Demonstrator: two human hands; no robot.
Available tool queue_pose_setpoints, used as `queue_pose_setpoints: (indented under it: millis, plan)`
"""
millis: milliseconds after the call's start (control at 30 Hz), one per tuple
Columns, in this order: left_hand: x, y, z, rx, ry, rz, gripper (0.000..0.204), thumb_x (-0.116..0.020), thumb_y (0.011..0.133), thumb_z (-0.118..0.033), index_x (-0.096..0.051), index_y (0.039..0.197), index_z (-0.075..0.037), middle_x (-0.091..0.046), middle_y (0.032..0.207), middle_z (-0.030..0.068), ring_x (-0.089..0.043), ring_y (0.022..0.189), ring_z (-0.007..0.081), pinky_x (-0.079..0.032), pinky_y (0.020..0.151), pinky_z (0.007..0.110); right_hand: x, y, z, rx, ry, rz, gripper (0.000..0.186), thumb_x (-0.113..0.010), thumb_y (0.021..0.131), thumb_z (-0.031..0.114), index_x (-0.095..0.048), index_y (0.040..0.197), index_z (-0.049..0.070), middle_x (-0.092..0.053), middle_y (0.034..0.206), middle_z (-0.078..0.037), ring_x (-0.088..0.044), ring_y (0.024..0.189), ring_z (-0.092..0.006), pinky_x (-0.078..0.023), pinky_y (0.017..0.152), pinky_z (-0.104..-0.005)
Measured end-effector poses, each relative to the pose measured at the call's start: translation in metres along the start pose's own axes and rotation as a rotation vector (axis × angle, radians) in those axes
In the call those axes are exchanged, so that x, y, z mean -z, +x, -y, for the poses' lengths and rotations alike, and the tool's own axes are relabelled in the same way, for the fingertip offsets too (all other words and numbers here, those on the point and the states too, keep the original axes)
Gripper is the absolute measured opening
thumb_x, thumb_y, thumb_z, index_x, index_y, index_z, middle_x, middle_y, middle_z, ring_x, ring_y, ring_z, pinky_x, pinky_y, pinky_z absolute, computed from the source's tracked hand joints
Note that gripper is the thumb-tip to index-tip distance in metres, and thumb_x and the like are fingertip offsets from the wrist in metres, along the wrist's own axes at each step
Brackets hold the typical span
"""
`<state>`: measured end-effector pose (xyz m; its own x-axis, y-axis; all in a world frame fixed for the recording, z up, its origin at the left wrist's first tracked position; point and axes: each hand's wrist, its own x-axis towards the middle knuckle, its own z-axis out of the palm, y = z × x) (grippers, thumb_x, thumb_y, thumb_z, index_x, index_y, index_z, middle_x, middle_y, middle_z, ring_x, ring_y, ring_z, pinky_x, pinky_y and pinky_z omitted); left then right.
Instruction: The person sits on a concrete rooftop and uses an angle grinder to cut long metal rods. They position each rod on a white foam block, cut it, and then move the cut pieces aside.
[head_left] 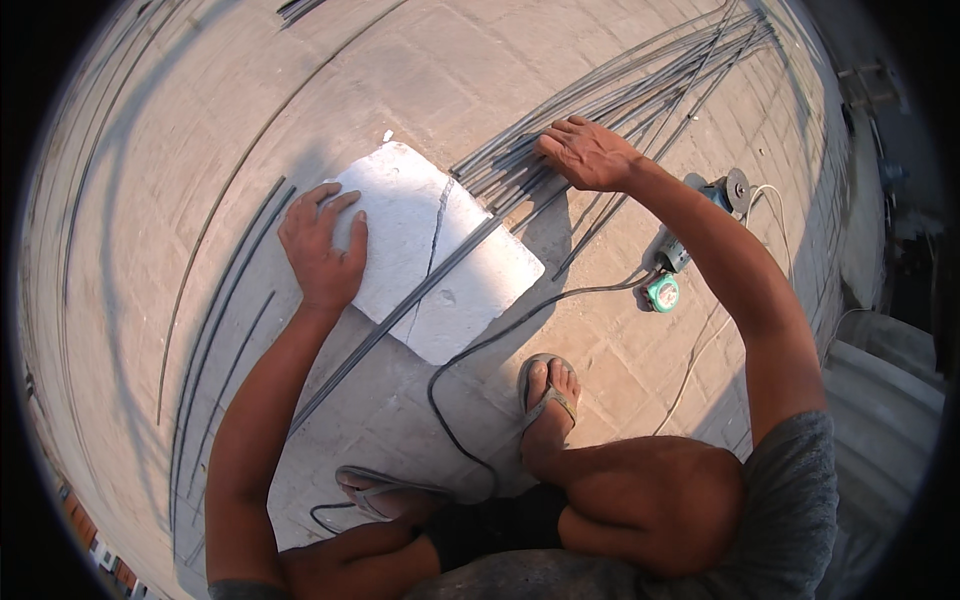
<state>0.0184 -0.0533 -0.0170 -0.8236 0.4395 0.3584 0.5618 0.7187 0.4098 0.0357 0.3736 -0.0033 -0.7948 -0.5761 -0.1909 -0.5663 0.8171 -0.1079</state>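
Two bare hands work over a white slab (400, 215) set on sunlit paving (620, 375), almost directly ahead of a person crouching in a grey shirt and dark shorts. The left hand (325, 250) rests at the slab's left edge, its fingers spread and its thumb apart, grasping nothing. The right hand (590, 155) reaches out to a bundle of grey rods (500, 165), fingers curled down among them; whether they close around any rod cannot be told from this angle. Several thin rods (420, 293) lie diagonally across the slab, running from near the left forearm up toward the right hand. A dark, jagged line crosses the slab's white face beneath them. Beyond the right forearm, which partly hides it, lies a teal power tool (675, 256) with a round disc, and just beside it sits a green tape measure (661, 294). A black cord (432, 395) curves from near the tool toward the person's sandaled feet (545, 410). More dark rods (262, 228) lie on the paving to the left of the left hand, partly in shadow.
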Motion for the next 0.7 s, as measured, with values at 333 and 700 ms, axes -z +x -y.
queue_pose_setpoints:
  millis: [333,700]
  plan:
    - [-0.001,-0.001,0.0,0.018,0.02,0.008,0.028,-0.073,0.093,-0.021,-0.073,0.119,-0.012,-0.062,0.133,0.0063,-0.052,0.132,0.028,-0.031,0.112,0.048,0.004,0.042,-0.005,-0.244,0.101,-0.025,0.022,-0.065,0.095,0.014,-0.07,0.115,0.007,-0.073,0.108,-0.015,-0.073,0.099,-0.0351,-0.059,0.086,-0.0445]
    - [0.0,-0.002,0.002,0.0,0.045,0.011,0.028,-0.072,0.094,-0.021,-0.073,0.121,-0.011,-0.063,0.134,0.0079,-0.053,0.131,0.0278,-0.032,0.112,0.046,0.003,0.052,-0.004,-0.246,0.067,-0.063,0.018,-0.063,0.1,0.02,-0.07,0.112,0.01,-0.072,0.113,-0.01,-0.073,0.097,-0.0332,-0.058,0.08,-0.0447]
